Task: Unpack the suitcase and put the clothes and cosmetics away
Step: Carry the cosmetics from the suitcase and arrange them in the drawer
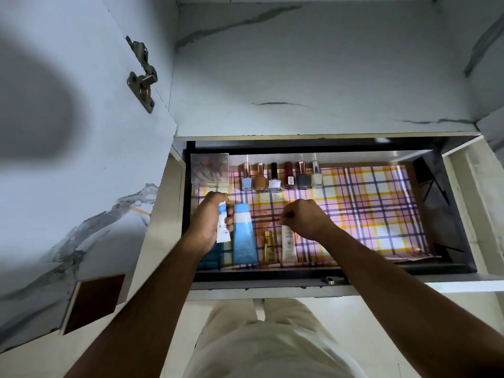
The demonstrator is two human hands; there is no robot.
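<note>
An open drawer (461, 203) lined with plaid paper lies below me. My left hand (208, 222) grips a white and blue tube (222, 227) at the drawer's left side. Beside it lie a large blue tube (244, 236), a small gold tube (269, 246) and a cream tube (288, 245). My right hand (305, 219) pinches the top end of the cream tube with curled fingers. Several nail polish bottles (281, 177) stand in a row along the back. A clear plastic box (210, 170) sits in the back left corner.
The drawer's right half shows bare plaid lining (376, 208). An open cupboard door (68, 159) with a metal hinge (143, 77) stands to the left. A marble-patterned shelf surface (313, 77) lies above the drawer. My light trousers (259, 336) fill the bottom.
</note>
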